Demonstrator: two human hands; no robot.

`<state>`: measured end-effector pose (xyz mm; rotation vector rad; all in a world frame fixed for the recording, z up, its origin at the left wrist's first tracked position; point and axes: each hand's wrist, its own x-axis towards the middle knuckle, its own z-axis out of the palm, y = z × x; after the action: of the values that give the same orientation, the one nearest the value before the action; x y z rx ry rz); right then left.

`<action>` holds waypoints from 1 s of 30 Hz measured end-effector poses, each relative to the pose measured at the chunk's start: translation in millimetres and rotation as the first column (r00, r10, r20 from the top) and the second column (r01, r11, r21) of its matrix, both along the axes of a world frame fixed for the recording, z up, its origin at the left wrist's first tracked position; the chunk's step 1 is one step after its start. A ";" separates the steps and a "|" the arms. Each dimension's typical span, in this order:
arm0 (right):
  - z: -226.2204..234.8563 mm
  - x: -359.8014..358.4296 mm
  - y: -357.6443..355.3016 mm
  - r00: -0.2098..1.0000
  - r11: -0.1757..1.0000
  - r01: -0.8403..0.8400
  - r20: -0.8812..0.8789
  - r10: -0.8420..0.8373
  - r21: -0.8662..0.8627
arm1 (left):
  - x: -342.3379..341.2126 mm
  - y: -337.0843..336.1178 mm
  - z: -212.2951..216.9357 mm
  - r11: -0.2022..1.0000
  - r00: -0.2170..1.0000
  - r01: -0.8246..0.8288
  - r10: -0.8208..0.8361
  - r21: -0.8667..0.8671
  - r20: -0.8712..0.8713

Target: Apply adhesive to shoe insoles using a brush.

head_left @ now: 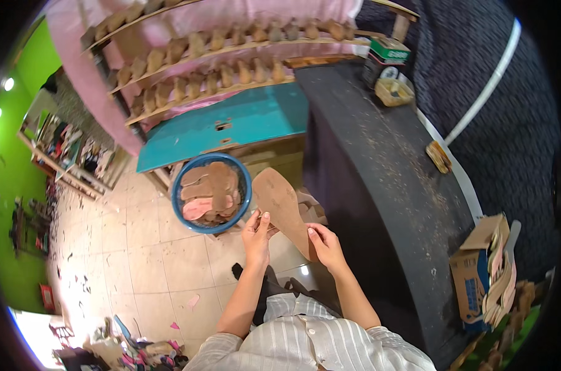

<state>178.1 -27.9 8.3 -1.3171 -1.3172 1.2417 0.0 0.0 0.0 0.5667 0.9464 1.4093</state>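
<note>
Between my hands I hold a brown insole (279, 201), its wide forefoot end tilted up and away and its narrow heel end toward me on the right. My left hand (257, 238) is closed on its left edge, with the thumb on the upper face. Near the heel end, my right hand (325, 245) pinches the other edge between thumb and fingers. Just beyond my left hand, a blue round basin (178, 211) on the floor side holds a heap of brown insoles (218, 179) and a pinkish one (198, 208).
A dark worktable (379, 161) with scattered debris runs along my right. On it stand a cardboard box (469, 272) full of sole pieces, a small tub (394, 91) and a green-topped tin (388, 52). Shoe lasts (243, 71) line shelves above a teal table (231, 133). Scraps litter the tiles (150, 266).
</note>
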 end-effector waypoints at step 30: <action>-75.3 -292.9 170.9 0.991 0.984 -0.029 -0.131 0.006 -0.176 | -380.7 148.5 -90.4 0.980 0.989 -0.027 0.055 -0.195 0.136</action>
<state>-114.8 143.0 -67.1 -1.3250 -1.1497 1.4599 -380.7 148.5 -90.4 0.3005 0.9722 1.3576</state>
